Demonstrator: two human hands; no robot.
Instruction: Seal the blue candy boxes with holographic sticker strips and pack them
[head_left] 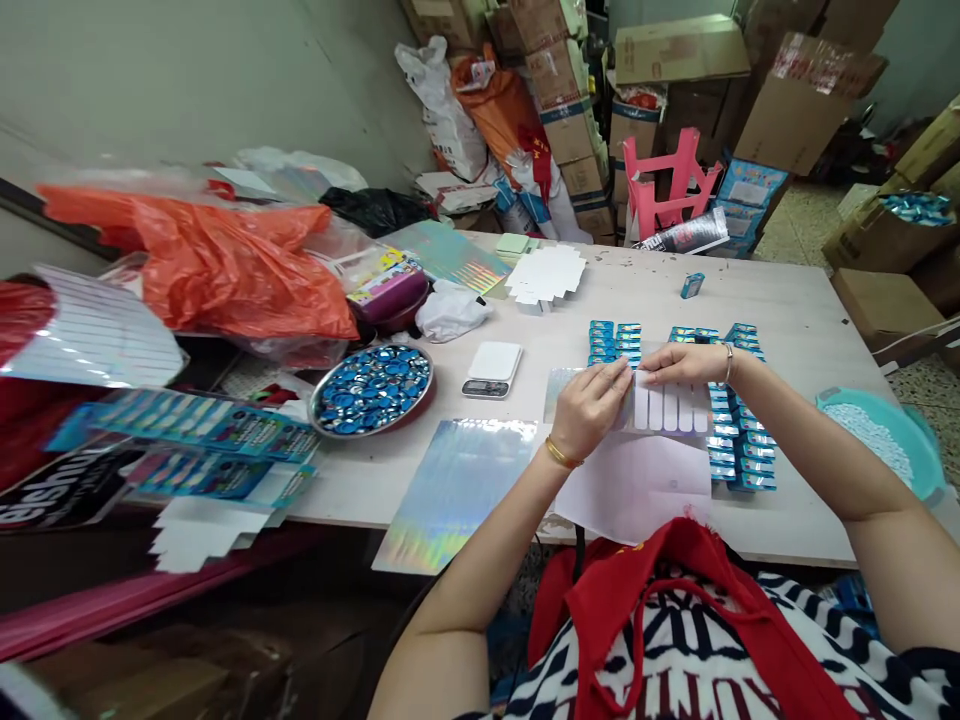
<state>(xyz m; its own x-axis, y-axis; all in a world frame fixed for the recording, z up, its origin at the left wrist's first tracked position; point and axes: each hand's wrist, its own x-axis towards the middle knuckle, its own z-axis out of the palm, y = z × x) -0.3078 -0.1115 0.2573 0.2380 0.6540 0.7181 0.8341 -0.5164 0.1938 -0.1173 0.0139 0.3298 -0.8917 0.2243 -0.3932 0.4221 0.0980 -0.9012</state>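
Note:
A sheet with pale rectangular strips [671,408] lies in front of me, over a plain white paper [637,485]. My left hand [592,405] rests at the sheet's left part, fingers pressed together near its top edge. My right hand [681,363] pinches at the sheet's upper edge, thumb and fingers together; what lies between the fingertips is too small to make out. The two hands' fingertips nearly meet. Rows of small blue boxes [752,450] stand behind and right of the sheet, with more blue boxes [615,340] beyond my left hand.
A shiny holographic sheet [461,490] lies left of my left arm. Beyond it are a white scale [493,368] and a bowl of blue pieces [373,390]. A teal basin [926,455] of white pellets is at the right. A single blue box [692,286] stands farther back.

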